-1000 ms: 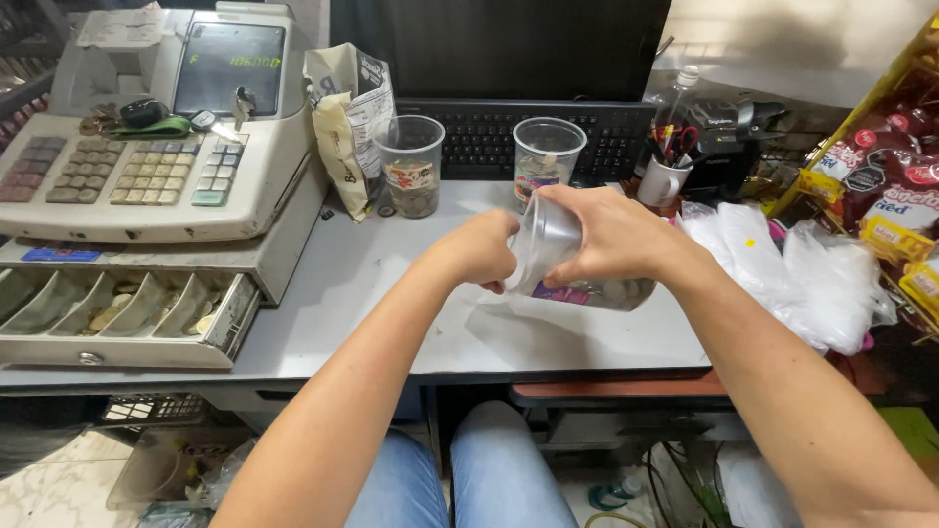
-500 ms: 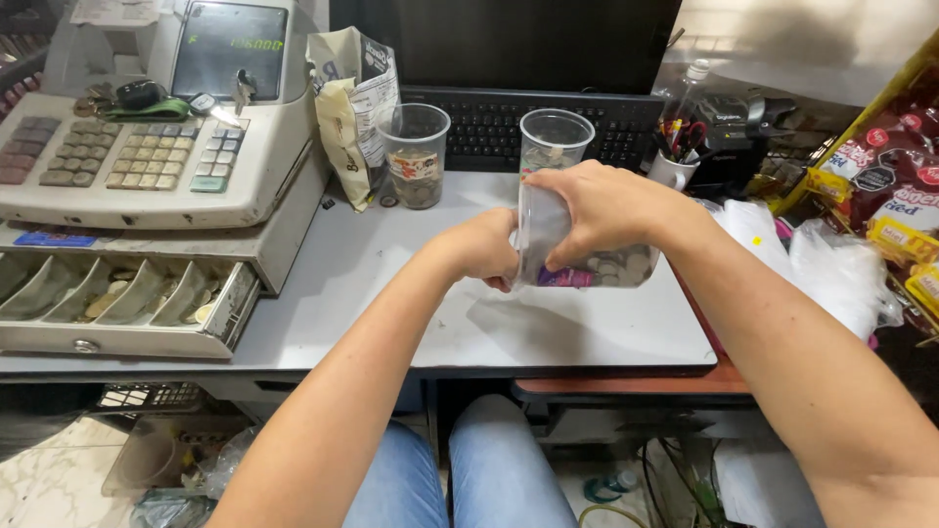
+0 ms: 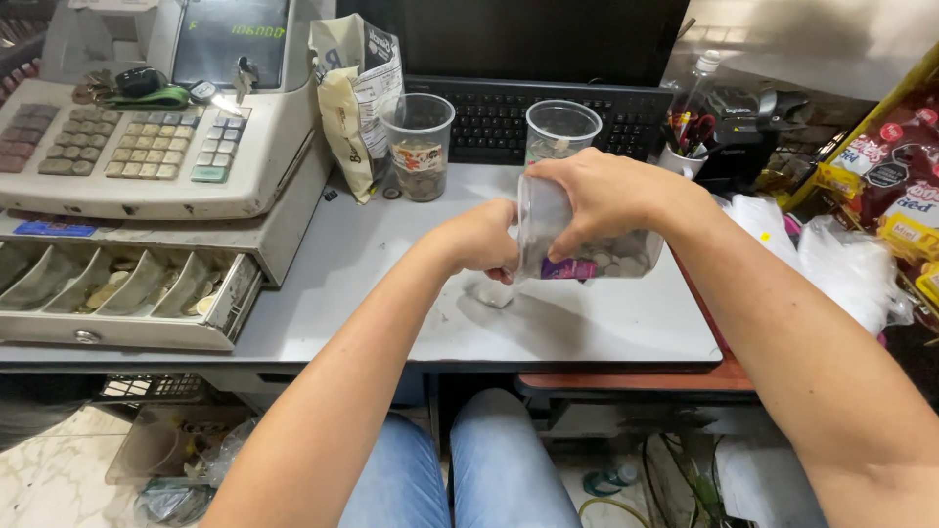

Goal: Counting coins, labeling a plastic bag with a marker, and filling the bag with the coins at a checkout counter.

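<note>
Coins, packed inside a clear plastic container [image 3: 597, 256], are seen above the middle of the grey desk [image 3: 597, 328], with the container tipped on its side just over the surface. Largest of all, the desk is flanked at its left end by a beige cash register [image 3: 147, 147], whose open drawer [image 3: 117, 288] is divided into slanted compartments with some coins in them. A black keyboard [image 3: 509, 112] is laid along the back edge, and white plastic bags [image 3: 831, 264] are heaped at the right. A crumpled paper bag [image 3: 357, 88] is propped beside the register. Two clear plastic cups [image 3: 419, 145] [image 3: 559, 130] are stood upright in front of the keyboard, well apart from the container. The right hand [image 3: 611, 196] is closed firmly over the top of the container. The left hand [image 3: 484, 240] is curled against its open end; whether anything is pinched in those fingers cannot be told. A small pale object [image 3: 492, 291] is seen on the desk just below the left hand.
</note>
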